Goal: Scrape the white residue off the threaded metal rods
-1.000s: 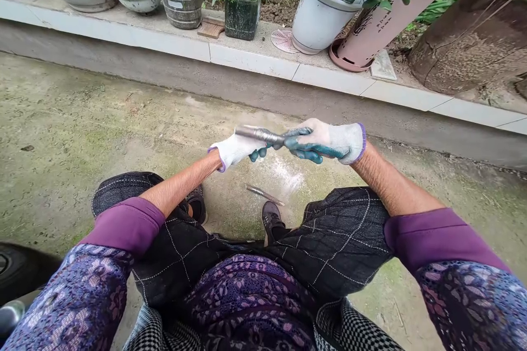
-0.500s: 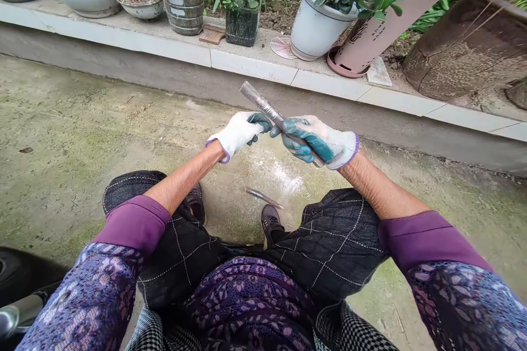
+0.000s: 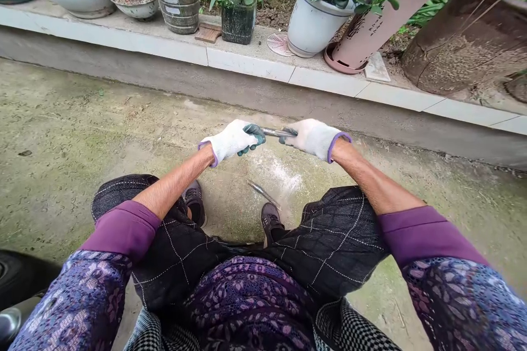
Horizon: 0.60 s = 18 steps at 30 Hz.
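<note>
Both my hands wear white gloves with green palms and purple cuffs. My left hand (image 3: 233, 140) and my right hand (image 3: 313, 137) are each closed round one end of a short grey metal rod (image 3: 276, 132), held level between them above the ground. Only the rod's middle shows; its ends are hidden in the gloves. A second thin metal piece (image 3: 263, 193) lies on the concrete below, by a whitish scuffed patch (image 3: 284, 173) and just ahead of my right shoe (image 3: 272, 219).
I sit with knees apart on mossy concrete ground (image 3: 74, 137). A raised white-edged ledge (image 3: 247, 60) runs across the back, carrying several plant pots, among them a white pot (image 3: 310, 24) and a dark pot (image 3: 237, 22). A dark rounded object (image 3: 16, 279) sits at lower left.
The rod, tilted up to the left in my right hand half a second ago, now lies level. My left hand has closed on its free end and my right hand has turned knuckles up.
</note>
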Each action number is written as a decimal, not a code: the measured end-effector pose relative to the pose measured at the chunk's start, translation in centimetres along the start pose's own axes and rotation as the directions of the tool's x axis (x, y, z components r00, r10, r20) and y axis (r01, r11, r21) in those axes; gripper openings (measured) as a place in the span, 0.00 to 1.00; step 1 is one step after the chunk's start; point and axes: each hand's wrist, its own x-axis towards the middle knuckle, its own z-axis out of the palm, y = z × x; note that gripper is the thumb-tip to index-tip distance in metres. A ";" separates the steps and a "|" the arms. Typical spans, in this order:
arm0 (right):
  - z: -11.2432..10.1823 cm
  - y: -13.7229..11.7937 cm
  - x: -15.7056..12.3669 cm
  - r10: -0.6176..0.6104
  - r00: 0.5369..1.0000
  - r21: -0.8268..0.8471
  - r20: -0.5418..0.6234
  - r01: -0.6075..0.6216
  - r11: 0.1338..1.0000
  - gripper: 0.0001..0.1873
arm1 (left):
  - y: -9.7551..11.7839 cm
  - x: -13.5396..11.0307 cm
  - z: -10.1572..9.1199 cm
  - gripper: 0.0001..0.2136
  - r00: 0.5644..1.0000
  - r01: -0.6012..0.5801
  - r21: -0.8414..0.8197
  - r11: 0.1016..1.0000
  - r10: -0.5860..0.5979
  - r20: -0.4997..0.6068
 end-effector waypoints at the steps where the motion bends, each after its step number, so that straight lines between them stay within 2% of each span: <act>1: -0.2 0.3 0.2 0.014 0.999 0.021 -0.038 -0.013 1.000 0.15 | 0.0 0.0 0.1 0.07 1.000 0.008 -0.040 0.999 -0.008 -0.013; 4: -1.1 0.7 -0.2 0.073 0.989 0.279 -0.128 -0.035 0.960 0.15 | -0.3 0.4 0.2 0.07 0.998 0.031 -0.130 0.991 -0.039 -0.053; 7: -1.5 0.1 -1.2 0.113 0.989 0.592 -0.094 -0.036 0.805 0.14 | -0.8 0.7 0.0 0.09 0.998 0.031 -0.192 0.981 -0.042 -0.052; 9: -1.4 -0.4 -1.6 0.084 0.994 0.695 -0.070 -0.012 0.719 0.15 | -1.2 0.8 0.1 0.10 0.999 0.029 -0.223 0.974 -0.031 -0.008; 11: -1.1 -0.7 -1.6 0.057 0.996 0.722 -0.074 0.014 0.692 0.16 | -1.2 0.5 0.3 0.11 0.999 0.024 -0.241 0.970 -0.014 0.043; 13: -0.9 -0.9 -1.3 0.064 0.995 0.708 -0.081 0.012 0.707 0.15 | -0.9 0.0 0.6 0.12 0.997 0.010 -0.258 0.966 0.011 0.076; 18: -1.1 -1.2 -1.0 0.090 0.991 0.657 -0.096 -0.005 0.754 0.14 | 0.1 -1.0 0.3 0.13 0.997 -0.022 -0.292 0.956 0.044 0.067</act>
